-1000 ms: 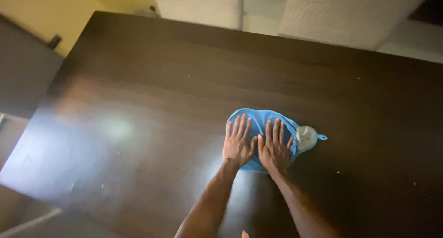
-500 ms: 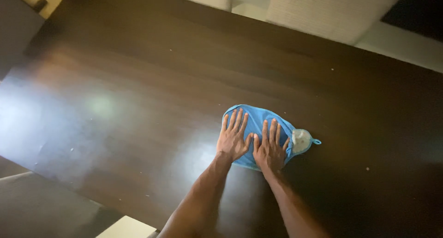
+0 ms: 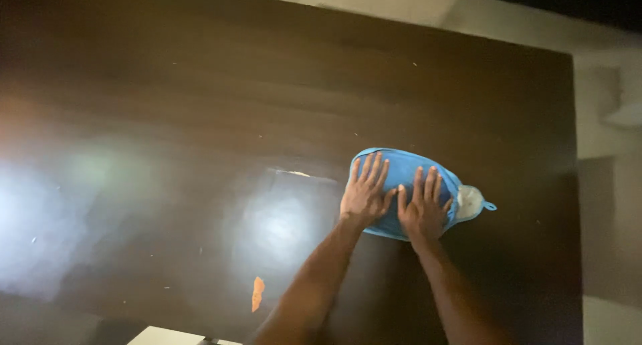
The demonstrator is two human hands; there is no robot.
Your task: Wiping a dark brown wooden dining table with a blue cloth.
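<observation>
Head view: dark worktop (image 3: 167, 118) spreads wide around both hands. Blue cloth (image 3: 401, 168) lies flat under them. Left hand (image 3: 364, 194) and right hand (image 3: 423, 211) press it side by side, fingers spread, grasping nothing. Orange scrap (image 3: 257, 293) lies near the left forearm.

A soft blue cloth (image 3: 401, 168), rounded in outline, lies flat on the dark brown wooden bench (image 3: 200, 104), toward its right side. At its right end sits a pale grey-white patch (image 3: 467, 202) with a small blue hanging loop (image 3: 490, 206) pointing right. My left hand (image 3: 363, 196) and right hand (image 3: 422, 213) rest on it palm down, side by side, fingers (image 3: 374, 168) spread flat, covering its near half.
</observation>
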